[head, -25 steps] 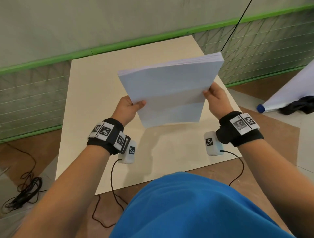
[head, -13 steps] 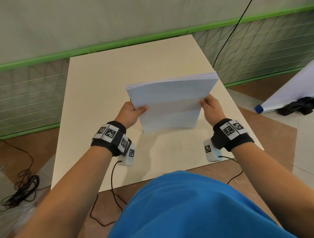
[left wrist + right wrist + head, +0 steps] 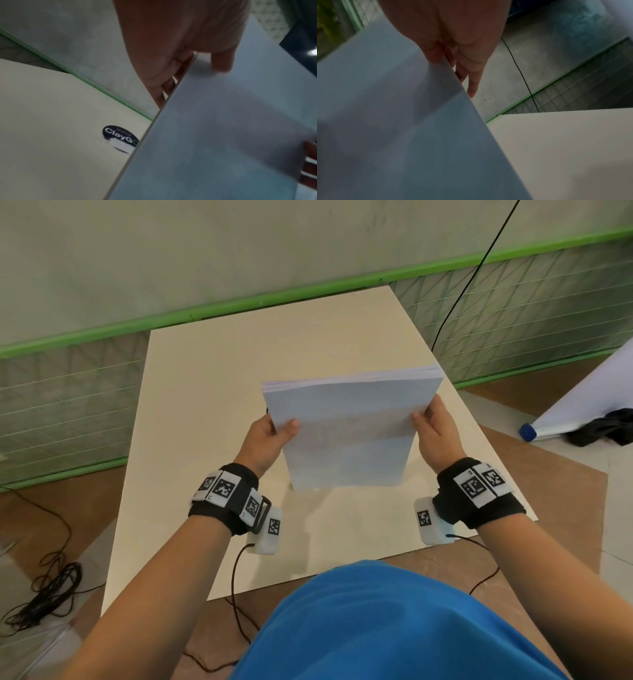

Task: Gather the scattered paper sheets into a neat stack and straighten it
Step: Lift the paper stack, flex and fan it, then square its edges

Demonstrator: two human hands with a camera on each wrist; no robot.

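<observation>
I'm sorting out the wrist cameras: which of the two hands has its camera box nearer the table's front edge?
The left hand: its box sits lower, closer to the table front edge.

Both forearms reached up from the lower corners toward mid-frame. The left hand [image 3: 265, 436] pinched the paper stack [image 3: 346, 436], thumb on the near face, fingers behind; the right hand [image 3: 435, 429] gripped the opposite edge likewise.
</observation>
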